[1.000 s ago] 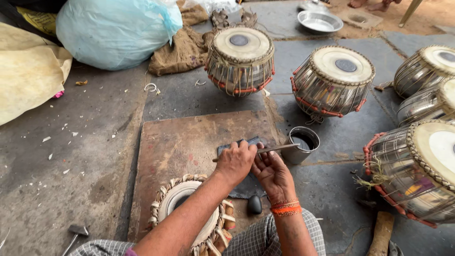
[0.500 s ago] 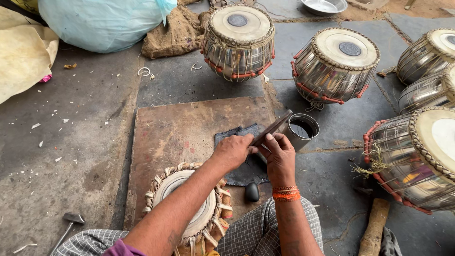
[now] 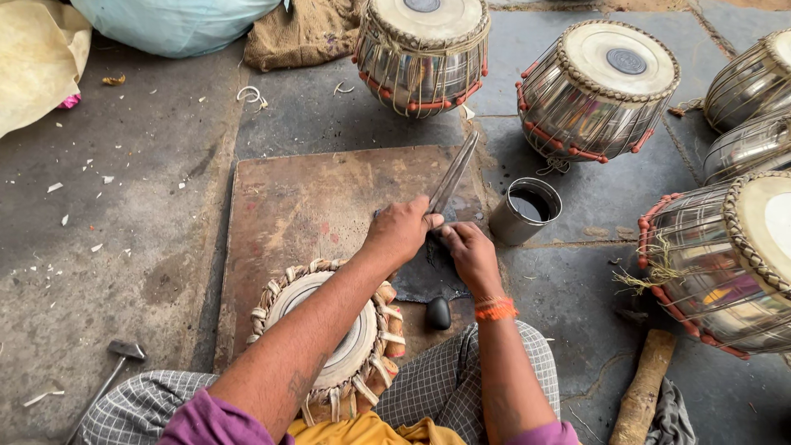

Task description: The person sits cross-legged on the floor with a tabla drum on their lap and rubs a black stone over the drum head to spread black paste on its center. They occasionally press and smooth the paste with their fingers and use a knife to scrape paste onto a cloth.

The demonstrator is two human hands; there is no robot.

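The person sat cross-legged on the stone floor (image 3: pixel 124 247), both hands meeting over a dark flat stone (image 3: pixel 424 280) that lay at the near right part of a brown wooden board (image 3: pixel 313 198). The left hand (image 3: pixel 401 231) was curled closed around the lower end of a long metal blade (image 3: pixel 455 173), which slanted up and away toward the board's far right corner. The right hand (image 3: pixel 470 251), with an orange band at the wrist, lay just beside it with fingers pressed down on the blade's lower end against the stone; how tightly it gripped could not be told.

A metal cup (image 3: pixel 526 211) holding dark liquid stood on the floor just off the board's right edge. A small black oval stone (image 3: pixel 438 313) lay near the board's near edge, by the person's knee. A drum head with a laced rim (image 3: pixel 329 330) rested at the near left of the board, partly under the left forearm. Several metal-bodied drums (image 3: pixel 597 91) stood beyond and to the right of the board. A small hammer (image 3: pixel 119 358) lay on the floor at the near left, and a wooden club (image 3: pixel 643 395) at the near right.
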